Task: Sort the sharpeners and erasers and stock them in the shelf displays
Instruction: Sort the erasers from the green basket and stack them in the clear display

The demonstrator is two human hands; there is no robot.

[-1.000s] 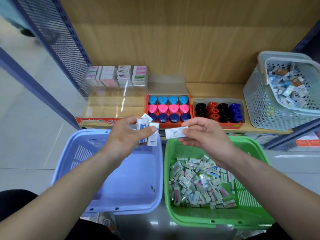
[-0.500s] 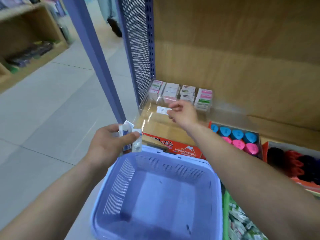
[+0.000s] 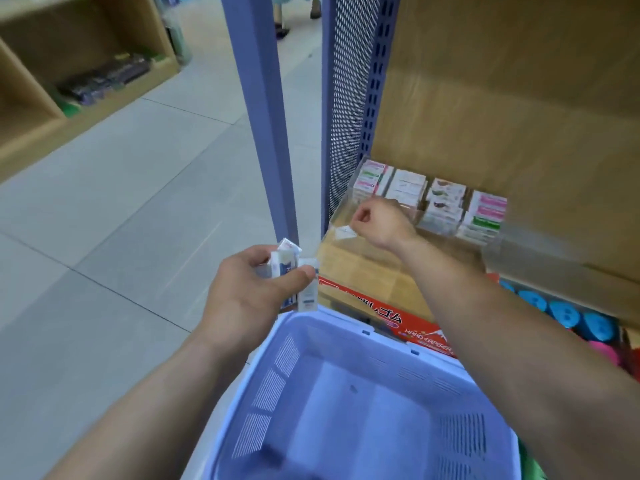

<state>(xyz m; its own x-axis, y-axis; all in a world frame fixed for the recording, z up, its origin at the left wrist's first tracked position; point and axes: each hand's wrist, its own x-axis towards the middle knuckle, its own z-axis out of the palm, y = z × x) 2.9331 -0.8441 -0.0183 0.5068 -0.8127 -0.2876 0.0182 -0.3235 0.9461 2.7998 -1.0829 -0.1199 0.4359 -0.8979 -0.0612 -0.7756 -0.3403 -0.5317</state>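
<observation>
Near basket (image 3: 346,328), left hand (image 3: 242,299) grips erasers (image 3: 288,265) (several).

- Perforated side panel (image 3: 349,109) is closing off the left end of the clear display case (image 3: 512,247).
- Eraser stacks (image 3: 443,202) are filling the case's back row; the floor in front is lying bare, open from above.
- Right hand (image 3: 381,220), pinching a white eraser (image 3: 344,232), is occupying that strip's left corner.
- Lavender basket (image 3: 381,336) is sitting below the shelf edge, open-topped; left hand (image 3: 242,296), gripping a bundle of erasers (image 3: 294,271), is hovering at its far-left rim.
</observation>
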